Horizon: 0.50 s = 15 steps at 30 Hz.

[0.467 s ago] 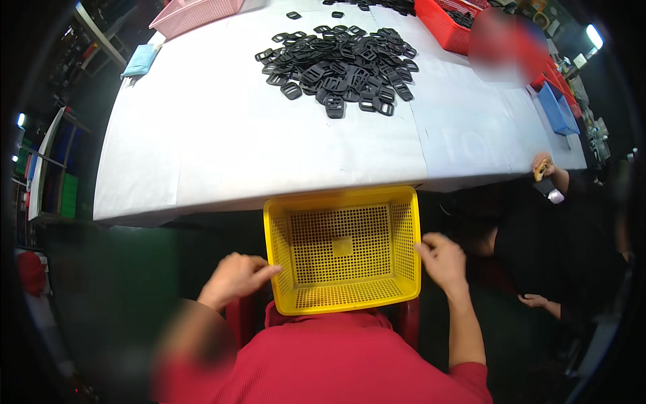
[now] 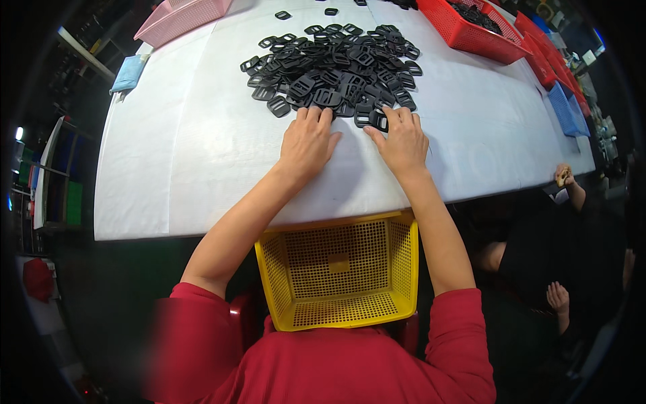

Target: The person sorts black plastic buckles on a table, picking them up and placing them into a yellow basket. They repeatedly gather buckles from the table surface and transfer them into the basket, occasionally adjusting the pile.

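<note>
A heap of black plastic strap buckles (image 2: 336,67) is piled on the white-covered table. My left hand (image 2: 309,143) rests palm down at its front edge, fingertips against the nearest buckles and thumb held out to the side. Close by on the right, my right hand (image 2: 404,143) reaches the same edge, thumb and fingers apart around a buckle (image 2: 379,121) that still lies on the table. My fingertips are partly hidden among the pieces. Below my forearms, a yellow perforated plastic basket (image 2: 338,306) sits on my lap, tilted against the table edge, with nothing in it.
Red baskets (image 2: 464,34) stand at the far right, one holding black pieces. A blue bin (image 2: 567,111) is at the right table edge. Far left are a pink basket (image 2: 182,20) and a light-blue packet (image 2: 129,74). A person in dark clothes (image 2: 558,236) sits at right.
Both hands have left the sides of the yellow basket and moved forward over the table to the front of the buckle heap. The basket stays on my lap.
</note>
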Tool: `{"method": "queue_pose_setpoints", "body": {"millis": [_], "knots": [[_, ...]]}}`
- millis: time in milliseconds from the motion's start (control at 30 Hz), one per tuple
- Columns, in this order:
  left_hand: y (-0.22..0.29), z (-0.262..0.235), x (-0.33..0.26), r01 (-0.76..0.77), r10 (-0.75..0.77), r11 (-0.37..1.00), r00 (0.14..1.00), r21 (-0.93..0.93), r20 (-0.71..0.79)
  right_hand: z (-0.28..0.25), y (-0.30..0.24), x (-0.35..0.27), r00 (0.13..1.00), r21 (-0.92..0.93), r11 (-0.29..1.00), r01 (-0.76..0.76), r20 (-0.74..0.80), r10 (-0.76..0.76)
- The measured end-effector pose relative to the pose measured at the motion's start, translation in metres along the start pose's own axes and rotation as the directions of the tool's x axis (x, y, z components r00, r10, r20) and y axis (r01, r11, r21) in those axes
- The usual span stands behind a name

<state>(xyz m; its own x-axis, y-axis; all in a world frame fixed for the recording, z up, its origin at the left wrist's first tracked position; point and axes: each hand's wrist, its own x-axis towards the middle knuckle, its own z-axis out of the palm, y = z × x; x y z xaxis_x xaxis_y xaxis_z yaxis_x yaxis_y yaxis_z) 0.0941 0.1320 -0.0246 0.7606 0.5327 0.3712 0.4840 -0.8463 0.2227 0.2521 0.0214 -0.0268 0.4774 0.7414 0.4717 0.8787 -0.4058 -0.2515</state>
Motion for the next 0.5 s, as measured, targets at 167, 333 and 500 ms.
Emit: {"method": "queue_pose_setpoints", "body": {"millis": [167, 333, 500], "knots": [[0.006, -0.015, -0.016, 0.116, -0.089, 0.929, 0.992, -0.353, 0.09, -0.01, 0.012, -0.018, 0.998, 0.018, 0.999, 0.05, -0.032, -0.05], [-0.011, -0.047, -0.039, 0.314, -0.164, 0.808, 0.932, -0.498, 0.323, -0.04, -0.004, -0.023, 0.943, 0.373, 0.906, -0.2, 0.325, 0.074], [-0.023, -0.029, -0.011, -0.127, 0.105, 0.974, 0.987, -0.187, -0.121, -0.014, -0.014, -0.004, 0.997, 0.208, 0.976, 0.063, 0.031, -0.071]]}}
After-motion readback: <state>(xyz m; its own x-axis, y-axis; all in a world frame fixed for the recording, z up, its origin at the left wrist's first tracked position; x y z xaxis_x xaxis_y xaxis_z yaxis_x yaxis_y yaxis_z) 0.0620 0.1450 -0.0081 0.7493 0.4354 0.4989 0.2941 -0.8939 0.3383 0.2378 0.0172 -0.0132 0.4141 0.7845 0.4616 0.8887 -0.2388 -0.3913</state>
